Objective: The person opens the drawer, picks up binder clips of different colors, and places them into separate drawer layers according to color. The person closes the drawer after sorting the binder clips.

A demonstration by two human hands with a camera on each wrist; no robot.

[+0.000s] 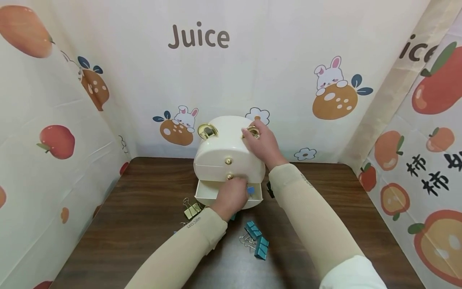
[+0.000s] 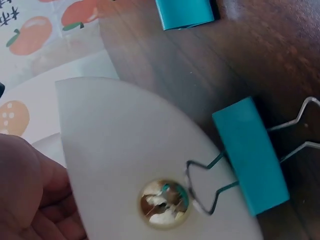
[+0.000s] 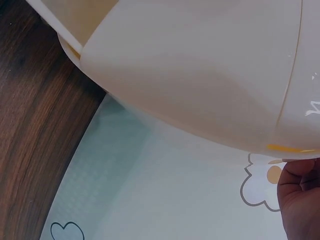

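A white rounded box with drawers [image 1: 227,132] and two gold ears stands at the back of the table. Its bottom drawer [image 1: 206,189] is pulled out. My left hand [image 1: 232,196] reaches over the drawer front into it, beside a small blue piece [image 1: 250,190]. In the left wrist view, bent fingers [image 2: 57,205] lie behind the drawer's front panel [image 2: 115,125]; the fingertips are hidden, and I cannot tell whether they hold anything. My right hand [image 1: 266,143] grips the right gold ear [image 1: 254,130], thumb on its near side.
Two teal binder clips [image 1: 261,247] lie in front of the box on the brown wooden table [image 1: 144,208]. A pale yellow binder clip [image 1: 193,211] lies left of the drawer, near the left forearm. Printed curtains [image 1: 231,76] stand close behind the box and along both sides.
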